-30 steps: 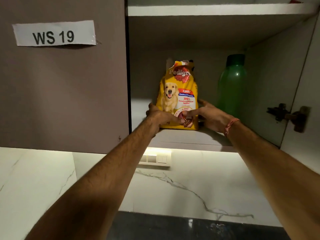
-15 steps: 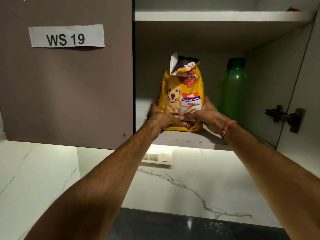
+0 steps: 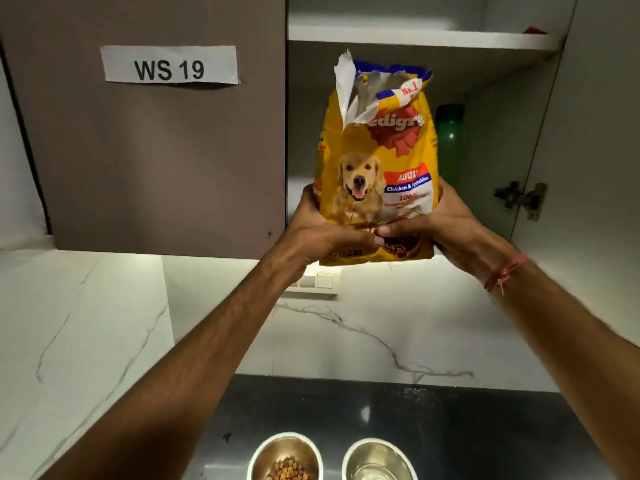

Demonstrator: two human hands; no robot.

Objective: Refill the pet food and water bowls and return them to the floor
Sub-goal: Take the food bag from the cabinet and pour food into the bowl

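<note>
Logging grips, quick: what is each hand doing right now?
Left hand: holds the food bag by its lower left side.
Right hand: holds the same bag by its lower right side.

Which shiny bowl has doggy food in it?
The left steel bowl, at the bottom edge on the dark counter. It holds brown kibble; the right steel bowl beside it shows none.

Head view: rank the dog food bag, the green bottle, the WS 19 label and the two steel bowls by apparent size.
1. Dog food bag, nearest the camera, which inflates it.
2. WS 19 label.
3. Green bottle, mostly hidden behind the bag.
Left bowl and right bowl: look alike, both cropped; unranked.
</note>
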